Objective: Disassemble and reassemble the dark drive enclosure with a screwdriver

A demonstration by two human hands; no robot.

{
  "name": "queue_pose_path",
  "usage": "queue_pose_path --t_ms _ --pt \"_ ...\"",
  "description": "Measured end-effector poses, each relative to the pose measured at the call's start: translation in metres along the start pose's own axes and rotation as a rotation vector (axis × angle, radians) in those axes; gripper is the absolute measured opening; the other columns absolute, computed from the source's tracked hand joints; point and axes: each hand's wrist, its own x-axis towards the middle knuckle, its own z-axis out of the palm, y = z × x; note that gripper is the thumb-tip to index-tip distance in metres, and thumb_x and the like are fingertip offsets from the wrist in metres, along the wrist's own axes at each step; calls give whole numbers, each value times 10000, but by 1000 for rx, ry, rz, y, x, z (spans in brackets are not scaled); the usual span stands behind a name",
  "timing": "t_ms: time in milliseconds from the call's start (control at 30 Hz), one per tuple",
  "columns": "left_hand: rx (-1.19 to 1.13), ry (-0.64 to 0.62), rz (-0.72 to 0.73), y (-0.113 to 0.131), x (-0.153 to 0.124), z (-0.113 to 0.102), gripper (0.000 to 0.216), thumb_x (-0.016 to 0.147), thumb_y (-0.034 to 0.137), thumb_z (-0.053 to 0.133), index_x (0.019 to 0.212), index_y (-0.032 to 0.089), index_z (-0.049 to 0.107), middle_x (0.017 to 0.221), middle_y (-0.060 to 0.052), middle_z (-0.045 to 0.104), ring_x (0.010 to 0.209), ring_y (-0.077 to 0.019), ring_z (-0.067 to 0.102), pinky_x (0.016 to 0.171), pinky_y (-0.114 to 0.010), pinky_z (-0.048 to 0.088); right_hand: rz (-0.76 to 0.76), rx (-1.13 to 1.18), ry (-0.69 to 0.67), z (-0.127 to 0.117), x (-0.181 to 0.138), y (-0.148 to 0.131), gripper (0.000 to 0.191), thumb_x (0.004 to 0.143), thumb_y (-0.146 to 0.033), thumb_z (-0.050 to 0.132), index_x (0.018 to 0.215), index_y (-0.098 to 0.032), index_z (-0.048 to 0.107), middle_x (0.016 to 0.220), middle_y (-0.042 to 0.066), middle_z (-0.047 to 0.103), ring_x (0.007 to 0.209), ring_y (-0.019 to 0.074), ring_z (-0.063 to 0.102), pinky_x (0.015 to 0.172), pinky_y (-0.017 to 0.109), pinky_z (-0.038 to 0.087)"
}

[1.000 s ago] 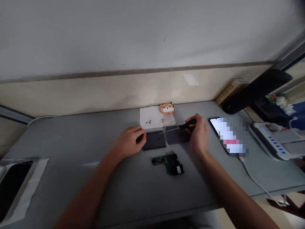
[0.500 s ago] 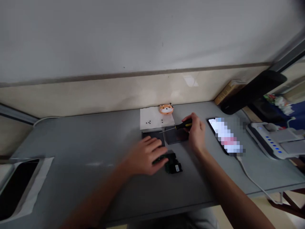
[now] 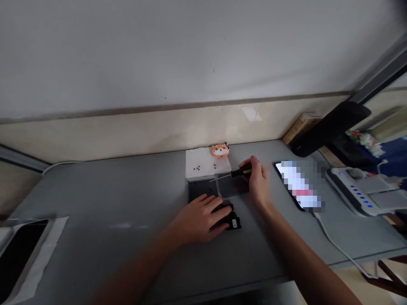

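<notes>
My right hand (image 3: 259,182) is closed around the black and yellow handle of a screwdriver (image 3: 241,171). The thin shaft points left, its tip over a flat black panel (image 3: 200,189). To the right of that panel lies a second dark flat panel (image 3: 233,186), partly behind the screwdriver and my right hand. My left hand (image 3: 203,218) is spread palm down, fingers apart, over the near edge of the left panel and a black circuit board part (image 3: 234,222) with a small white label. Its fingers hide much of that part; whether they press on it I cannot tell.
Behind the panels, a white paper sheet (image 3: 197,159) carries several tiny dark screws (image 3: 197,168) and an orange dog-faced case (image 3: 220,150). At right are a lit phone (image 3: 297,186) on a cable, a power strip (image 3: 359,190) and a black cylinder (image 3: 330,129). A dark-screened device (image 3: 23,254) lies left.
My left hand has moved slightly right, now covering more of the circuit board part. My right hand still holds the screwdriver over the panels. The whole view has shifted a little.
</notes>
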Motion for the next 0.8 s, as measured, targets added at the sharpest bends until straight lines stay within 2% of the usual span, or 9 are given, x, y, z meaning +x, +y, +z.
queue_pose_path --t_ms 133,267,367,433,633,800 --pt "55 123 -27 -14 1 -14 323 1057 334 390 1175 186 652 878 -58 671 804 -191 658 742 -328 528 -124 -27 62 -4 6 3 507 828 -666 484 668 -205 625 696 25 598 685 170 556 576 278 448" --pt "143 208 -309 -51 -10 -32 356 1057 253 331 1120 174 673 877 -71 686 810 -202 670 758 -344 536 -274 -72 111 -11 14 2 505 858 -650 477 669 -206 623 668 13 598 675 162 562 644 293 451" --pt "159 178 -402 -77 -21 -35 368 1050 259 329 1023 198 691 850 -58 705 808 -203 680 769 -340 537 -294 -65 146 -14 15 -1 510 852 -658 480 659 -206 616 657 11 588 647 158 556 636 297 452" --pt "135 137 -400 -86 -26 -33 380 1040 275 346 889 200 687 785 -51 698 753 -198 671 744 -332 531 -277 -43 172 -14 14 -5 514 843 -663 481 648 -205 612 663 19 593 648 161 560 619 294 448" --pt "8 18 -458 -77 -24 -27 266 983 317 456 819 200 628 714 -30 686 640 -181 630 654 -306 487 -211 -17 168 -11 10 -5 512 809 -672 501 633 -206 617 684 30 618 665 165 577 605 289 449" --pt "42 46 -487 -73 -20 -24 281 926 241 456 661 212 546 611 -11 618 590 -166 585 622 -295 451 -150 -17 104 -6 12 4 522 782 -700 501 633 -210 606 690 28 619 691 174 583 570 274 426"
